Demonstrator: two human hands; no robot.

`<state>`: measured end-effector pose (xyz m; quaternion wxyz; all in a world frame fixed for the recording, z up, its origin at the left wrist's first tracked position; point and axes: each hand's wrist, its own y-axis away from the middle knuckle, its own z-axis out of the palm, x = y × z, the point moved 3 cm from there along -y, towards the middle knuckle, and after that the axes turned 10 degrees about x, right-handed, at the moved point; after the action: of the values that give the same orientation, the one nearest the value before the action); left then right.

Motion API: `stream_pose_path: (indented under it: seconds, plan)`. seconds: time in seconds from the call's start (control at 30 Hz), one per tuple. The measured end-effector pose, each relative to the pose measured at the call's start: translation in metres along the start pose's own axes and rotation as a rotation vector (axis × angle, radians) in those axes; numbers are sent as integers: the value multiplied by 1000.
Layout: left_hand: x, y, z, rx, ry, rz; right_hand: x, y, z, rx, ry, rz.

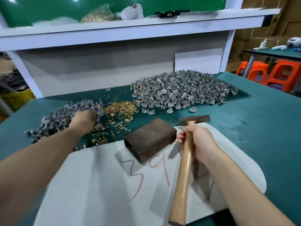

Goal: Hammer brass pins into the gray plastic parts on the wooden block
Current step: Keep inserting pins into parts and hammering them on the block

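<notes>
- Left hand (83, 119) — reaches forward and left into the near heap of gray plastic parts (65, 118); its fingers are buried among them, so whether it grasps one cannot be told.
- Right hand (197, 141) — clenched around the wooden handle of the hammer (185, 160); the handle's long axis runs from the person toward the head, which hovers just right of the wooden block (150, 137).
- Wooden block — lies between the hands on the white sheet (97, 185), its top bare, nearer the right hand.
- Brass pins (121, 109) — scattered on the desk (252, 128) just right of the left hand, beyond the block; the larger gray heap (182, 90) lies farther back.
</notes>
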<state>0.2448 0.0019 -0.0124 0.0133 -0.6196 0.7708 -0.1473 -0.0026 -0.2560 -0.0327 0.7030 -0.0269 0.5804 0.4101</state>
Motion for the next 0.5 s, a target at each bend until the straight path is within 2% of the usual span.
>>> stream_pose_path:
  seconds: [0.13,0.27,0.33,0.5]
  plan:
    - [4,6,-13,84,85,19,3,-4,-5,53,232,-66]
    - [-2,13,-26,58,114,-4,-7,-3,-14,223,791,-410]
    - [-4,18,-31,47,125,-3,-11,2,-14,286,971,-545]
    - [1,23,-46,21,164,-7,-21,10,-24,473,1148,-657]
